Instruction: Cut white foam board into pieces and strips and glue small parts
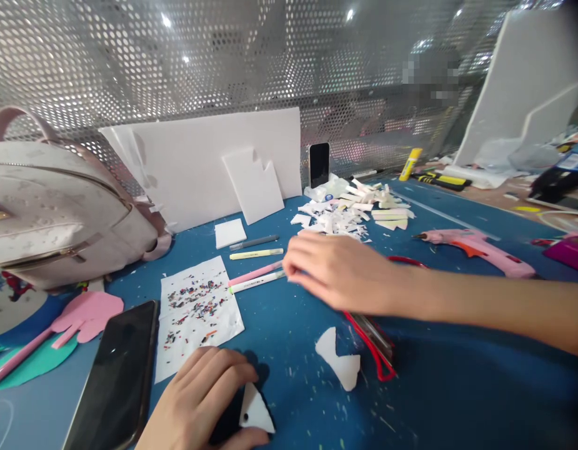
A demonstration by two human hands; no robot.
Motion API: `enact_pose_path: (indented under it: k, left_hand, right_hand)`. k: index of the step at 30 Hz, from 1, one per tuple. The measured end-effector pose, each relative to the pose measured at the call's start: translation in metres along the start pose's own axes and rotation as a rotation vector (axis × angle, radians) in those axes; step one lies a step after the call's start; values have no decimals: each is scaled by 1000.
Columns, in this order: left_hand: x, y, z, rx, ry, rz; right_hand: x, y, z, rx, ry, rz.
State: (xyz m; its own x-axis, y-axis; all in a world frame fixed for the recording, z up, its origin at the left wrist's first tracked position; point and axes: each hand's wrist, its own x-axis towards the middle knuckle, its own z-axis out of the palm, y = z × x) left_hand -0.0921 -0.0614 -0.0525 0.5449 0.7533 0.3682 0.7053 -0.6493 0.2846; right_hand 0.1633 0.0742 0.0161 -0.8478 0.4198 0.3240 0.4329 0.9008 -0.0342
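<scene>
My left hand (205, 400) rests at the bottom edge of the blue table, fingers curled round a small white foam piece (255, 411). My right hand (338, 269) reaches left across the table, its fingertips pinched together at the ends of a pink pen (254, 274) and a white pen (255, 282). Under my right wrist lie red-handled scissors (375, 347). A second white cut-out (340, 362) lies on the table between my hands.
A dark phone (115, 375) and a white sheet strewn with coloured bits (195, 312) lie left. A beige backpack (59, 212), white foam boards (199, 162), foam scraps (349, 212), a pink glue gun (476, 247) and a pink hand-shaped cut-out (82, 315) stand around.
</scene>
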Motion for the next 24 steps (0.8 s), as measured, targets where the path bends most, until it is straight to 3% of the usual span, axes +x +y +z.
enact_pose_path:
  k: [3, 7, 10, 16, 24]
  left_hand:
    - [1, 3, -1, -3, 8, -3]
    - [1, 2, 0, 10, 24, 14]
    - [1, -3, 3, 16, 67, 75]
    - [2, -6, 6, 24, 97, 88]
    - [3, 3, 0, 64, 57, 3]
  right_hand:
    - [-3, 54, -19, -226, 96, 191]
    - [-16, 127, -32, -439, 12, 473]
    - [-31, 153, -36, -438, 5, 543]
    - [-39, 137, -37, -365, 13, 549]
    - [-15, 89, -12, -116, -186, 288]
